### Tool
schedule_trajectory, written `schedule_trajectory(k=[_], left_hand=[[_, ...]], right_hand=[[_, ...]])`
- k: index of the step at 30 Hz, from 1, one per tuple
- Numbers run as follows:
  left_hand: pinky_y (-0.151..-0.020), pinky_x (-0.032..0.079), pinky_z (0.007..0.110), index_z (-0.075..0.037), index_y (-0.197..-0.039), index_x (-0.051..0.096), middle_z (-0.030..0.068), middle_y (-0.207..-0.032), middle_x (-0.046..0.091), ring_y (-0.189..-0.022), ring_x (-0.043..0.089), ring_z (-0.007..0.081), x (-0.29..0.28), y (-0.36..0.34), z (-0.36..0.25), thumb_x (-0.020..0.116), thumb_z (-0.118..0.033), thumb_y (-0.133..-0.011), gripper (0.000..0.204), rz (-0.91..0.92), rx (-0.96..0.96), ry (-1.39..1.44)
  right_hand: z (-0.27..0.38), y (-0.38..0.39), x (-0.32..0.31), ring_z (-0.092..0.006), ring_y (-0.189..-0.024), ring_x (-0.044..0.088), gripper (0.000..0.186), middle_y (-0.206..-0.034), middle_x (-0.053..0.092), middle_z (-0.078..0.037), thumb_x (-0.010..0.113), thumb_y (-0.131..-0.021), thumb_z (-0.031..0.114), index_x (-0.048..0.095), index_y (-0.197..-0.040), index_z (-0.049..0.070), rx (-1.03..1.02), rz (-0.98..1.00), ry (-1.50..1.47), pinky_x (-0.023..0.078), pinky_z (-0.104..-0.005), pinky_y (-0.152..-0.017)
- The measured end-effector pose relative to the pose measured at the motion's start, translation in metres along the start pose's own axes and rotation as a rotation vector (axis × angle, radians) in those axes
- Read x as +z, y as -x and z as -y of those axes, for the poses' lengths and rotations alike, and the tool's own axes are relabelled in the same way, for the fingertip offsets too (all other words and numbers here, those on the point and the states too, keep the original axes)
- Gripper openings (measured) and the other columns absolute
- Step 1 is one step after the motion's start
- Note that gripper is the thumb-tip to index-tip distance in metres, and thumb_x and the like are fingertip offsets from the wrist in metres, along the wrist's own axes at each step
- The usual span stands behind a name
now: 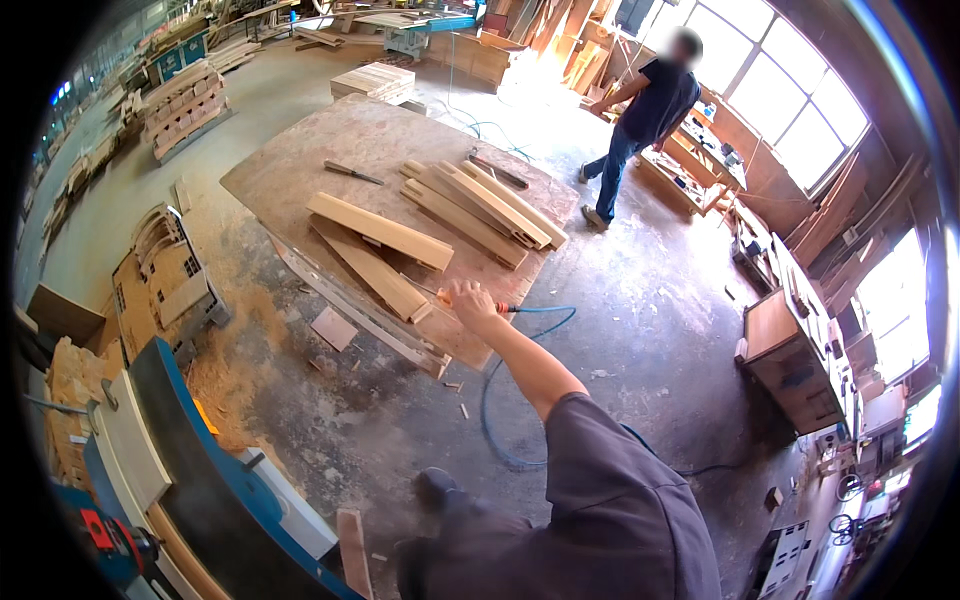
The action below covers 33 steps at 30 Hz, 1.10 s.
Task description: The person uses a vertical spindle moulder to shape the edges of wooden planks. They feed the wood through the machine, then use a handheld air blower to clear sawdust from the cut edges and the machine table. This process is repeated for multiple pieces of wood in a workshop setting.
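Observation:
My right hand is closed on an orange air tool with a red fitting and blue hose. It is at the front of a large worn wooden panel, beside a pair of light boards. More planks lie in a pile toward the right, with a dark-handled hand tool and a long red-tipped tool behind. Whether the air tool touches the boards I cannot tell. My left hand is out of view.
A person in dark clothes stands by a workbench near windows. A blue machine is close at lower left; a sawdusty tool base lies left. Wood pallets stand behind, cabinets at right, and hose loops on the floor.

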State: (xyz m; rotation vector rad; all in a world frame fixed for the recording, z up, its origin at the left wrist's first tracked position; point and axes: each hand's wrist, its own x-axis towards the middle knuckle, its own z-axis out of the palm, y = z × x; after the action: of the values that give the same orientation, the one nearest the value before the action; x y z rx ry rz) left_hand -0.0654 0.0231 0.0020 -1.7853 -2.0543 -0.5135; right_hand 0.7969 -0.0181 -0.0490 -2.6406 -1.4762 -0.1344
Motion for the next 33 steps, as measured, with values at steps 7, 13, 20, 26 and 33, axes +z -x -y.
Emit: schedule_trajectory(k=[7,13,20,26,33], left_hand=[[-0.113,0.047,0.046,0.0,-0.134,0.065,0.0208,-0.139,0.065,-0.131,0.06,0.0385,0.036,-0.026,-0.022,0.062,-0.021,-0.106,0.035,-0.008,0.031,0.05],[-0.113,0.047,0.048,-0.001,-0.128,0.07,0.0196,-0.14,0.065,-0.133,0.059,0.0397,-0.013,0.017,0.032,0.066,-0.021,-0.104,0.032,-0.078,-0.127,-0.04],[-0.112,0.044,0.051,-0.011,-0.121,0.078,0.0107,-0.131,0.068,-0.126,0.06,0.0346,-0.048,0.002,-0.022,0.077,-0.029,-0.093,0.033,-0.09,-0.419,-0.153],[-0.114,0.041,0.055,-0.014,-0.121,0.079,0.0085,-0.137,0.062,-0.13,0.056,0.0345,-0.021,0.027,-0.026,0.085,-0.036,-0.084,0.043,-0.238,-0.606,-0.127],[-0.115,0.04,0.059,-0.018,-0.134,0.073,0.0098,-0.152,0.054,-0.138,0.05,0.0391,-0.024,0.015,-0.048,0.094,-0.054,-0.063,0.083,-0.201,-1.009,-0.409]], right_hand=[[-0.011,-0.07,0.051,-0.0347,-0.113,0.071,0.03,-0.119,0.074,-0.018,0.062,-0.097,0.024,0.073,-0.116,0.003,0.264,0.2,0.247,0.059,-0.0524,-0.087],[0.018,-0.087,0.022,-0.0308,-0.075,0.075,0.014,-0.079,0.076,-0.009,0.069,-0.095,0.022,0.079,-0.092,0.011,-0.195,0.016,0.38,0.059,-0.0431,-0.066],[0.398,-0.123,-0.043,-0.0283,-0.086,0.075,0.017,-0.098,0.076,-0.016,0.077,-0.09,0.009,0.079,-0.106,0.005,-0.685,0.144,-0.763,0.059,-0.0349,-0.08],[0.673,-0.066,-0.077,-0.028,-0.107,0.068,0.023,-0.114,0.078,-0.003,0.083,-0.081,0.013,0.08,-0.104,0.011,-1.469,0.139,-0.932,0.058,-0.0386,-0.091],[0.801,-0.033,-0.046,-0.0309,-0.117,0.064,0.042,-0.123,0.075,-0.001,0.085,-0.075,0.017,0.076,-0.115,0.011,-1.834,0.175,-0.839,0.053,-0.0471,-0.098]])
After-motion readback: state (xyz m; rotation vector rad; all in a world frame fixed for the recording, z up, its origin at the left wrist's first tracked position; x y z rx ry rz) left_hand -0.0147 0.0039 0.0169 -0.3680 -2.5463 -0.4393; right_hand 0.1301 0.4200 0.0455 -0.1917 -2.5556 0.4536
